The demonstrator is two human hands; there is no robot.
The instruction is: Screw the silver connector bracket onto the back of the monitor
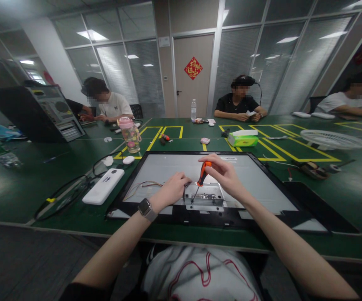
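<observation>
A large flat panel [168,164] with a black frame lies on the green table in front of me. Near its front edge sits a metal bracket [205,202]. My right hand [221,173] grips an orange and black screwdriver [203,173], held tilted with its tip down at the left part of the bracket. My left hand [173,188], with a watch [147,209] on the wrist, rests at the bracket's left side, its fingertips together at the upper left corner. Whether anything small is between them cannot be made out. Thin wires [143,184] lie on the panel to the left.
Left of the panel are a white power bank [103,187], black cables [71,200] and a pink-lidded bottle [130,136]. A tissue pack [243,138] stands behind; a dark slab [320,207] lies right. Other people sit across the table [181,146].
</observation>
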